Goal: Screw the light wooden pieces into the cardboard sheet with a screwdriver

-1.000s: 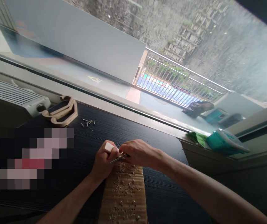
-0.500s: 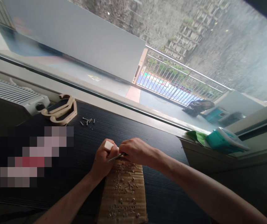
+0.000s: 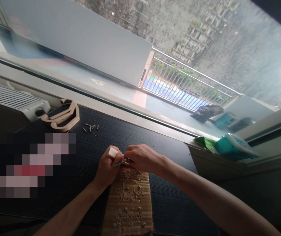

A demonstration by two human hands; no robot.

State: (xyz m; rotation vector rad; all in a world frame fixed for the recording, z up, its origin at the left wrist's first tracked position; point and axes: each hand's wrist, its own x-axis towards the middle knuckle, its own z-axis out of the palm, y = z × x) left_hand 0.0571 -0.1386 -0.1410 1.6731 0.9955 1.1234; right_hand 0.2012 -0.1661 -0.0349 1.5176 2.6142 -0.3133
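Observation:
My left hand (image 3: 109,167) is closed around a pale, cream-coloured block (image 3: 112,152), whose squared end sticks up above the thumb. Against it, my right hand (image 3: 140,158) grips a thin metal tool (image 3: 119,163); its slim shaft points left across my left thumb. The tool's exact kind cannot be made out, and its other end is hidden in my fingers. Both hands meet over the far end of a brown corrugated cardboard strip (image 3: 132,205), which is dotted with small holes or curled bits.
The dark table (image 3: 174,196) lies beneath everything. Curved wooden hook pieces (image 3: 65,116) and several small metal pins (image 3: 90,127) lie at its back left. A white radiator (image 3: 14,98) stands beyond. By the window are a green cloth (image 3: 205,143) and a teal box (image 3: 233,147).
The metal tool's shaft lies slightly flatter than before. Both hands keep their grips near the same spot, and the whole view has shifted a little.

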